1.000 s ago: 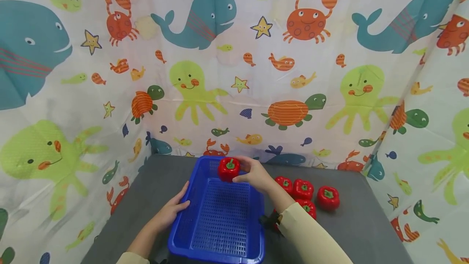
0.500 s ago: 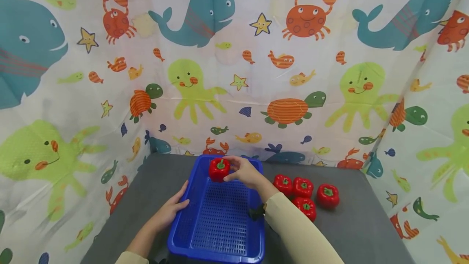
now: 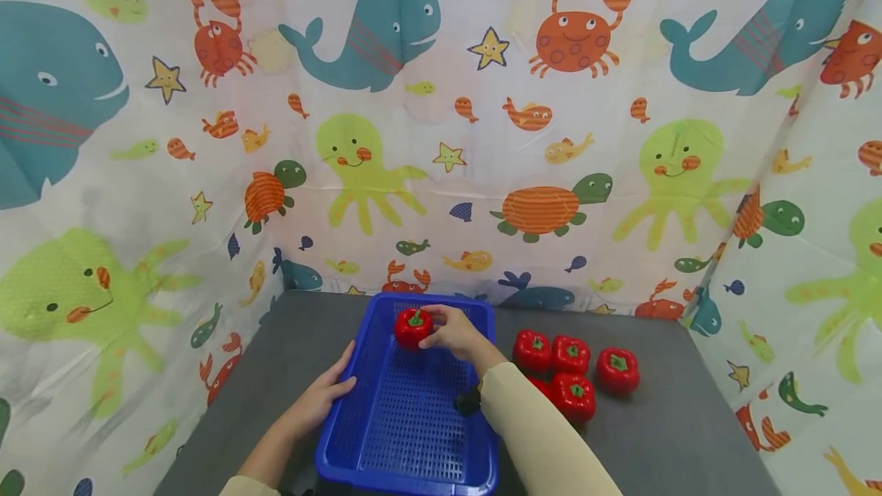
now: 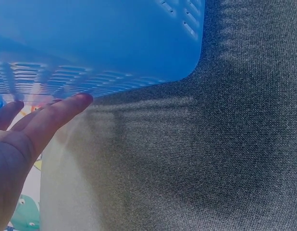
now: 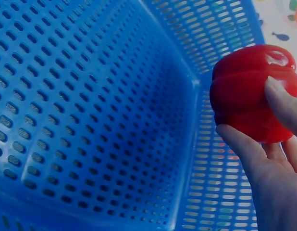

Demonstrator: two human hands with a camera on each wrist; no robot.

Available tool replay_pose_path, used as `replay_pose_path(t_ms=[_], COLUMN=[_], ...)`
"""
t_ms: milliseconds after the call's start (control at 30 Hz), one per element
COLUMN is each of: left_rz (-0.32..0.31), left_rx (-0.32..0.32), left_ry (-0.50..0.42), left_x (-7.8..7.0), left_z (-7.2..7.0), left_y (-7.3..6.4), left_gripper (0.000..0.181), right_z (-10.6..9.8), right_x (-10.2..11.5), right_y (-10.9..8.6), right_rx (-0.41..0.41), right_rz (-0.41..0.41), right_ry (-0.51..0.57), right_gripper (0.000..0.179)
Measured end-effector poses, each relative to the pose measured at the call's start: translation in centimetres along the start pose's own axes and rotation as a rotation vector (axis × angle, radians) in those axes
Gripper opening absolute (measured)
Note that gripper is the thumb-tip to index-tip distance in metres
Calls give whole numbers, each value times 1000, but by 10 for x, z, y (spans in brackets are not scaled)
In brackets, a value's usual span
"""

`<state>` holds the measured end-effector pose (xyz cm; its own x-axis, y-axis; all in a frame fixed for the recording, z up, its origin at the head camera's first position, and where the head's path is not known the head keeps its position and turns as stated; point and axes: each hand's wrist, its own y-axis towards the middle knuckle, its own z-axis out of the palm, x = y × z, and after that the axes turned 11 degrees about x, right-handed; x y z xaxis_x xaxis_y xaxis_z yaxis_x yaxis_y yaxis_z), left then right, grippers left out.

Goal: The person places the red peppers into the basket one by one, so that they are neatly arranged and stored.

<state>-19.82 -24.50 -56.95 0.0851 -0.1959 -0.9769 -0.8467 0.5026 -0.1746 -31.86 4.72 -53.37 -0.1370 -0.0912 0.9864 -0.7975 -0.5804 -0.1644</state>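
Note:
A red bell pepper (image 3: pixel 412 328) with a green stem is held by my right hand (image 3: pixel 455 334) over the far left part of a blue plastic basket (image 3: pixel 416 419). In the right wrist view, thumb and fingers grip the pepper (image 5: pixel 252 91) from the side, and the perforated basket floor (image 5: pixel 81 110) lies beyond it. My left hand (image 3: pixel 318 398) rests against the basket's left side. Its fingers look straight in the left wrist view, with a fingertip (image 4: pixel 83 98) at the basket's outer wall (image 4: pixel 105 43).
Right of the basket several more red bell peppers (image 3: pixel 569 355) stand grouped on the grey table (image 3: pixel 661 435), one partly behind the right sleeve (image 3: pixel 544 435). A white curtain (image 3: pixel 448 205) printed with sea animals hangs at the back and both sides.
My right hand has carried the pepper leftward over the basket, then slightly lower in the last half second. The left hand and the basket have stayed put.

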Motion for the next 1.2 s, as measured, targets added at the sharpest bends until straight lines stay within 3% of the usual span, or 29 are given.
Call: replay_pose_path(t_ms=[233,600,900,1200], left_rz=[28,19,-28,-3], left_rx=[25,18,18,-14], left_ry=[-10,-6,-26,-22], left_x=[0,0,3,0], left_z=[-1,1,2,2], left_y=[0,-1,-1,-2], left_gripper=[64,65,65,64], right_z=[1,2,3,2], right_x=[-13,-27,-30,-24], right_y=[4,5,5,9], right_rx=[-81,-71,-93,-75], right_rz=[56,81,116,122], right_ry=[-51,-74,-87,-110], right_gripper=[71,72,72,83])
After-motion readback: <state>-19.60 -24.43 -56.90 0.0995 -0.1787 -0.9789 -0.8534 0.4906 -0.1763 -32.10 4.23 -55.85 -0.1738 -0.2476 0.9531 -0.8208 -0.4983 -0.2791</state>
